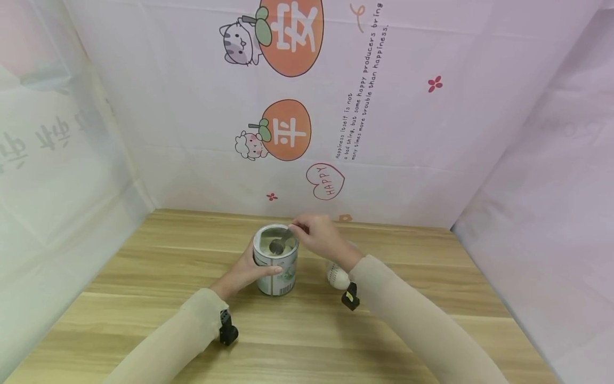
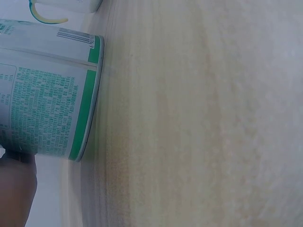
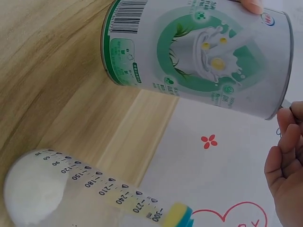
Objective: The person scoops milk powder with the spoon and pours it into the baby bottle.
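Observation:
A white and green milk powder can (image 1: 276,280) stands uncovered on the wooden table, pale powder (image 1: 266,248) visible inside. My left hand (image 1: 248,270) grips its left side, thumb across the front. Over the can's right rim, my right hand (image 1: 320,234) pinches the handle of a grey metal spoon (image 1: 277,246); the spoon's bowl is inside the can. In the right wrist view, the curled fingers of the right hand (image 3: 289,165) show beside the can's rim. A baby bottle (image 3: 90,189) with volume marks stands right of the can, partly hidden by my right forearm in the head view.
The wooden table (image 1: 297,341) runs back to a printed white cloth wall (image 1: 393,186), with cloth also at the left and right. Small black wrist cameras hang below both sleeves. A curved yellow and teal handle (image 2: 49,20) shows beyond the can in the left wrist view.

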Demonstrator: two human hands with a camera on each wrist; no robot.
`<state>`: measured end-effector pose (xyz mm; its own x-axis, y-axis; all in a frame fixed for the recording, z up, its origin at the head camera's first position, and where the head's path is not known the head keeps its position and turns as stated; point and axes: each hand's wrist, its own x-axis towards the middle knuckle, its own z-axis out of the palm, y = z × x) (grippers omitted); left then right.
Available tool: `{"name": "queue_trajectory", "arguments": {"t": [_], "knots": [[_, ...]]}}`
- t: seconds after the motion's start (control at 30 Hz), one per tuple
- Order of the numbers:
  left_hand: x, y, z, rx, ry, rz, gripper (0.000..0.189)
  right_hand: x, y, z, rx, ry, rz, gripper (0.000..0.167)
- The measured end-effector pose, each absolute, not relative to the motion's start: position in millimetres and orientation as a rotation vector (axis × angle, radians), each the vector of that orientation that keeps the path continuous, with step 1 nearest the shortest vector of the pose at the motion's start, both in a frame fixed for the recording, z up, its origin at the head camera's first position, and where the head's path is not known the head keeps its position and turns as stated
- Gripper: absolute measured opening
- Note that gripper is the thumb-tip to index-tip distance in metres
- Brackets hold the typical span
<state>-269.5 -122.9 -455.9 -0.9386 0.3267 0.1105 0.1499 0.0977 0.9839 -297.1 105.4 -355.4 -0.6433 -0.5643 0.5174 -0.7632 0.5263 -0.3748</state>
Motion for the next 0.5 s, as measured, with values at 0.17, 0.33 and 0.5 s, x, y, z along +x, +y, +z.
{"name": "queue_trajectory", "arguments": {"t": [0.17,0.33,0.5], "knots": [[-269,-123,-456,0.508,2.214,1.966,0.105,-298,98,-356,1.125,-2.478,0.720,0.012],[-270,-123,-457,0.528,2.187,1.980,0.103,-297,91,-355,1.202,-2.478,0.630,0.009],[-269,-124,-456,0.541,2.159,1.987,0.102,-296,88,-354,1.280,-2.507,0.541,0.011]]}}
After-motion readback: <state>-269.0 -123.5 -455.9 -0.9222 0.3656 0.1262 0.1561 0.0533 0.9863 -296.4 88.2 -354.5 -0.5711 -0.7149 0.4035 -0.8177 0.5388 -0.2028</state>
